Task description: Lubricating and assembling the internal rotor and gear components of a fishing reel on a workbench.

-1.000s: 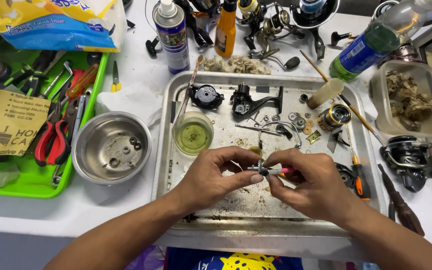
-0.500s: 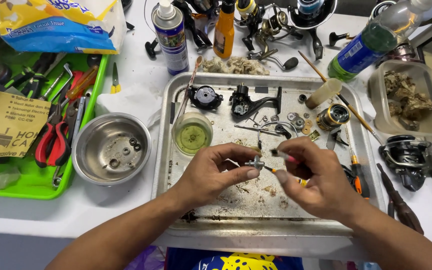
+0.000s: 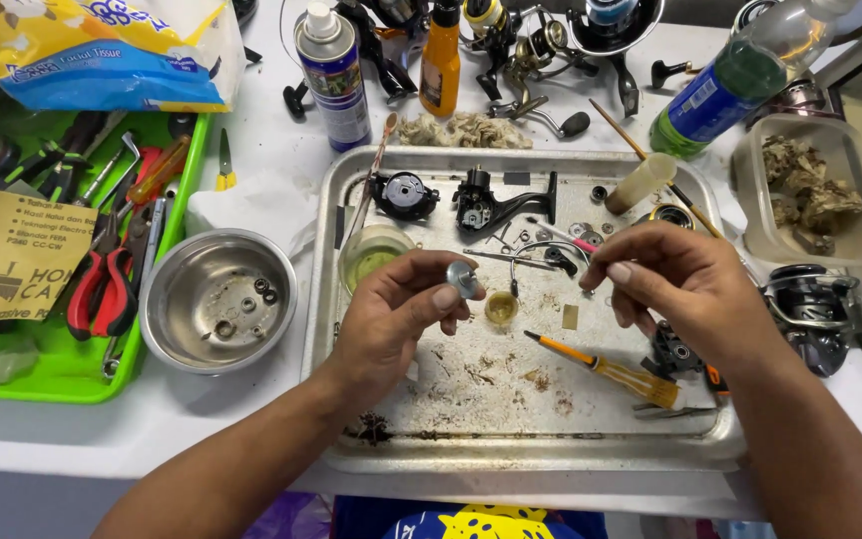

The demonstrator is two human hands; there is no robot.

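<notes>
Over the metal tray (image 3: 351, 439), the left hand (image 3: 391, 319) pinches a small round metal part (image 3: 463, 277) at its fingertips; it looks light, rigid, likely greasy, best gripped by its rim, while the right hand (image 3: 685, 284) pinches a thin pink-tipped tool (image 3: 579, 241)

Single head cam, worn by the person, looks steeply down and slightly fwd over the white desk (image 3: 251, 439), close enough that both forearms enter from the bottom edge and the left hand (image 3: 396, 309) and right hand (image 3: 675, 284) sit about mid-frame above the metal tray (image 3: 521, 454). Frame runs from the green tray (image 3: 72, 374) at far left to a clear plastic tub (image 3: 750, 190) at far right, w/ spray can (image 3: 333, 75) and bottles along the top edge. Only one view, so no overlap w/ another cam.
</notes>
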